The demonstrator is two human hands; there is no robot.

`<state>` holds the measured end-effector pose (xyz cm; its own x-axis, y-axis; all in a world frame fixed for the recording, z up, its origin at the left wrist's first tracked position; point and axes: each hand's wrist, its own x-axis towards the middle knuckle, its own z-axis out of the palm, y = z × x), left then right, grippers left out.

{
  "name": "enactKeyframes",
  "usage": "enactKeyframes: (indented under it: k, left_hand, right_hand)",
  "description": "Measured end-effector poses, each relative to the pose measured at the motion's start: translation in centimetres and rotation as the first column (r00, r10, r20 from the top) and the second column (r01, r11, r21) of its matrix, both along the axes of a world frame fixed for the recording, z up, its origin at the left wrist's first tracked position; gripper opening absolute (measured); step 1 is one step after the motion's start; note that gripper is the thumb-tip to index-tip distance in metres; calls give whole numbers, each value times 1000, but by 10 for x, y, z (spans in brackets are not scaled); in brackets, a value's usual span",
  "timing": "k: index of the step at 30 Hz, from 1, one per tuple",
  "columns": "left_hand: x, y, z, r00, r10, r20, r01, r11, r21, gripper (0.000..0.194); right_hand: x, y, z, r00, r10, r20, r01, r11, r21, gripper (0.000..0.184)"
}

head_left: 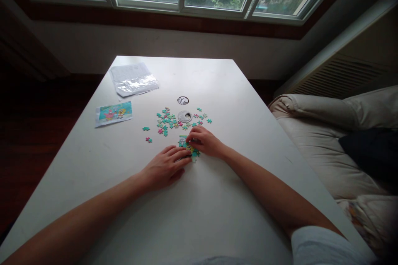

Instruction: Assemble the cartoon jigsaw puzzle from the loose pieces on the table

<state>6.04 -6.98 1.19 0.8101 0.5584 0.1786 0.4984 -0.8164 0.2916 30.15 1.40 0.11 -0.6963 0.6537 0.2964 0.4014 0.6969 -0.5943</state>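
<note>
right grip (205, 140) is narrow, fingertips drawn together at the upper right of a partly joined jigsaw section (182, 141); i cannot tell from my remote view whether a piece is pinched there. left grip (164, 165) is wide, palm down, its fingers laid across the section's lower left. i find the section between the two grips, seemingly touched by both, so neither is clearly nearer; its long axis is masked by the fingers. loose jigsaw pieces (169, 121) lie beyond it on the tabletop (217, 203), most of them to the far left of the right grip, a few just past its knuckles. also noted: a cartoon picture sheet (115, 112) left of the pieces.
</note>
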Motion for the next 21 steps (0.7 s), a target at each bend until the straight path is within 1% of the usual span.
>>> enactKeyframes:
  k: [5, 14, 21]
  left_hand:
    - [0, 0, -1, 1000, -2, -5, 2, 1000, 1, 39]
    - [0, -1, 1, 1000, -3, 4, 3, 1000, 5, 39]
    - [0, 0, 0, 1000, 0, 1, 0, 1000, 1, 40]
  right_hand:
    - [1, 0, 0, 1000, -3, 6, 3, 1000, 0, 10]
    - [2, 3, -6, 999, -35, 7, 35, 999, 34, 14]
    - [3, 4, -7, 1000, 19, 8, -19, 999, 29, 13]
